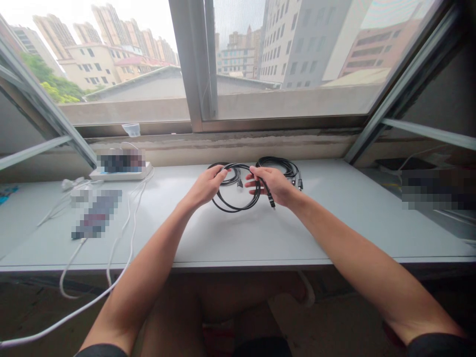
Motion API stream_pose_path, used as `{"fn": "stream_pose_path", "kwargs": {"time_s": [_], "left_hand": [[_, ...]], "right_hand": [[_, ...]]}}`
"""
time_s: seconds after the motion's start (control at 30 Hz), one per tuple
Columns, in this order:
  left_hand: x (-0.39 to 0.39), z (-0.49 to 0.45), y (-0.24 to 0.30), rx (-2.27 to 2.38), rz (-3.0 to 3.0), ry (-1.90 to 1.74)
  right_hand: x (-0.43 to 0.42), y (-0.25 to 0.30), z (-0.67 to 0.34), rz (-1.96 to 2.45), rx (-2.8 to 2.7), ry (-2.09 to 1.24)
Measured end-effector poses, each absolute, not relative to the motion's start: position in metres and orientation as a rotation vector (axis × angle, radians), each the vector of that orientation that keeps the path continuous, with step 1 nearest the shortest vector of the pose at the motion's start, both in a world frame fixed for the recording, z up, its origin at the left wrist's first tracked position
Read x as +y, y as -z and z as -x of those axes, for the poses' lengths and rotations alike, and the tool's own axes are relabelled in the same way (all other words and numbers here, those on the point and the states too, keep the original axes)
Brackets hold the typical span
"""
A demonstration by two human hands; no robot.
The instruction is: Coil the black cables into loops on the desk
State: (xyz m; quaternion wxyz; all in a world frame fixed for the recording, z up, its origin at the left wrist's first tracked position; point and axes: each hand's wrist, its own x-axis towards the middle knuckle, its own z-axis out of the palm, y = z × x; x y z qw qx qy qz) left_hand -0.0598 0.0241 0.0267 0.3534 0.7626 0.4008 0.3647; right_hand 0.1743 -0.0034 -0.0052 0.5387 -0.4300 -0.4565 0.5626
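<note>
Between my hands, a black cable (pixel 235 209) hangs in round loops above the white table. My left hand (pixel 208 186) pinches the loops at their upper left. At the upper right, my right hand (pixel 273 183) grips the same cable between thumb and index finger, its other fingers spread apart. One plug end (pixel 271 202) of the cable dangles below my right hand. Behind my hands, a second coiled black cable (pixel 238 177) lies on the table, partly hidden by the held loops. A third coiled black cable (pixel 282 162) rests at the back, beyond my right hand, its plugs pointing forward.
The white table (pixel 238 243) runs beneath a window. On the left stand a white power strip (pixel 139 172), white cords (pixel 130 218) trailing over the front edge, and a blurred-out flat object (pixel 97 213). A clear plastic cup (pixel 131 130) sits on the sill. Metal frame bars (pixel 420 131) flank both sides.
</note>
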Motion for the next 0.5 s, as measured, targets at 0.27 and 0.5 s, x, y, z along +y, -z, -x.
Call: {"fn": "stream_pose_path", "kwargs": {"time_s": [0.27, 0.5], "left_hand": [[0.024, 0.079, -0.044, 0.569, -1.438, -0.762], [0.026, 0.069, -0.037, 0.653, -1.412, -0.764]], "right_hand": [[0.000, -0.002, -0.186, 0.849, -1.071, -1.312], [0.001, 0.000, -0.188, 0.792, -1.065, -1.296]]}}
